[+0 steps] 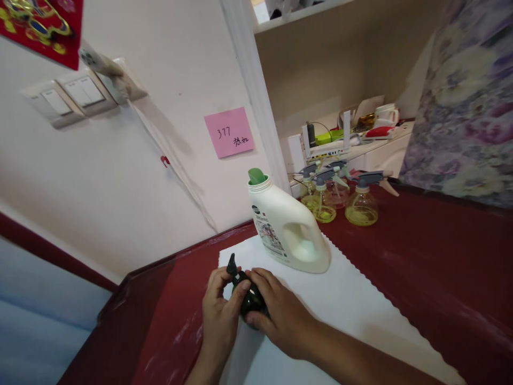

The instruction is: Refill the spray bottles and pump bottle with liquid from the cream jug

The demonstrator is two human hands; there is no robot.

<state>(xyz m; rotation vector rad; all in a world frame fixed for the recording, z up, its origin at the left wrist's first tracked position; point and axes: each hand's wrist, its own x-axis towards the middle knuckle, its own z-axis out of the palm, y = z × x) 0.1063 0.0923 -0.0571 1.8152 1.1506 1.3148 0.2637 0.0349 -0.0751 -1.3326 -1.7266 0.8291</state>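
A small dark bottle (250, 300) with a black pump head (232, 266) stands on a white cloth (348, 305). My left hand (218, 315) is closed, its fingers pinched round the pump head. My right hand (280, 313) is wrapped round the bottle's body from the right. Just behind the hands stands a white detergent jug (286, 227) with a green cap (256, 177), untouched.
The cloth lies on a dark red counter (433, 267). Several clear spray bottles (360, 206) holding yellow liquid stand at the back. A white wall with switches (72, 96) and a pink note (229, 132) rises on the left. A floral panel (465, 101) stands at the right.
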